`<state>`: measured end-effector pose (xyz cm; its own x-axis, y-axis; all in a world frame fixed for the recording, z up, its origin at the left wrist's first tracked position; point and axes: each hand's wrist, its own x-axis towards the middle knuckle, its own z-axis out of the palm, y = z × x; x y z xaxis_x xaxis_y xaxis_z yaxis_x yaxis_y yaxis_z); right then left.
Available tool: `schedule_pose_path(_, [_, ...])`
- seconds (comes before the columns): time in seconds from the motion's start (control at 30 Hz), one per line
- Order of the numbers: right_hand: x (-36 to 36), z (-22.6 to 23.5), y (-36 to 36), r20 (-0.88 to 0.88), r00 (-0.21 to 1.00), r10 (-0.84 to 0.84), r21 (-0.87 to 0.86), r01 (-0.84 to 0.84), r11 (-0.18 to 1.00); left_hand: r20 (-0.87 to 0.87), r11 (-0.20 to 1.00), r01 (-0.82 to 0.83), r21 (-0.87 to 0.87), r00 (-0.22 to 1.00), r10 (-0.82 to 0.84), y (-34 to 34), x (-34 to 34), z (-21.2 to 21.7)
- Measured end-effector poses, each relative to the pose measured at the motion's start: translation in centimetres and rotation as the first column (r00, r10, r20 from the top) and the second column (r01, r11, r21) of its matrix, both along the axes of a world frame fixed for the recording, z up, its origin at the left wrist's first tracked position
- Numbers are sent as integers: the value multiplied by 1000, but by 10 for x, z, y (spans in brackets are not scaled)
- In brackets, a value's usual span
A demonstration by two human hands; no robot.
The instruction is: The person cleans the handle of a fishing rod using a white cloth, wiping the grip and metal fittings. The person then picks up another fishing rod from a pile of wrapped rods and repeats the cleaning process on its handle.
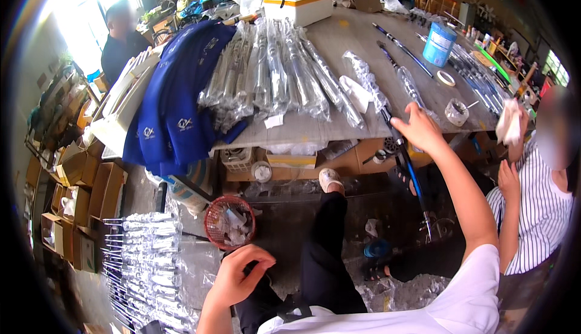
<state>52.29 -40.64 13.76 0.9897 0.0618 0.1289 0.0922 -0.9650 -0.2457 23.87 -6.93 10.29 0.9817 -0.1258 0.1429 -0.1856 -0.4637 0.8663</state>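
Holds the right hand (419,129) out at the table edge, thumb and fingers parted, against or just beside a blue-and-black rod (413,176); cannot tell a real grasp from a light touch there. Slants that rod over the edge of the table (357,37), top end near a crumpled clear sleeve (366,82), lower end down by the floor, mostly bare along the visible length. Carries the left hand (239,276) low before the lap, loosely curled and released, with nothing visible in the fingers. Beyond that hand, shows a red basket (210,228) of scraps and, at lower left, a long row of sleeved rods (148,261) side by side. Farther up, spreads a bundle of wrapped rods (275,61) across the table, next to dark blue cloth (175,85). Judging by these two groups, seems well along with the wrapping; looks to have the rod by the right hand left to finish, plus perhaps an unwrapped rod (403,50) near a blue tub (440,44) and the rods at far right (475,73), beyond a co-worker in stripes (538,213).
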Motion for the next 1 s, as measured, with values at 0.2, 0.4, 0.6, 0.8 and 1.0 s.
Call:
schedule_pose_path(0.2, [-27,-5,-8,-168,985,-30,-55,21,998,177,936,281,212,931,-320,-26,7,41])
schedule_pose_path(0.4, [-18,11,-13,-596,802,23,107,52,993,138,950,169,262,968,-210,-9,-35,39])
schedule_pose_path(0.6, [-62,-62,-24,-529,849,9,564,344,751,-35,968,143,208,990,-139,8,-70,17])
schedule_pose_path(0.8, [-85,-55,-15,-294,954,-53,619,232,751,350,848,152,508,863,-365,-4,-58,77])
schedule_pose_path(1.0, [-154,19,12,-288,958,-14,580,186,793,604,603,-248,758,616,-506,-39,-85,151])
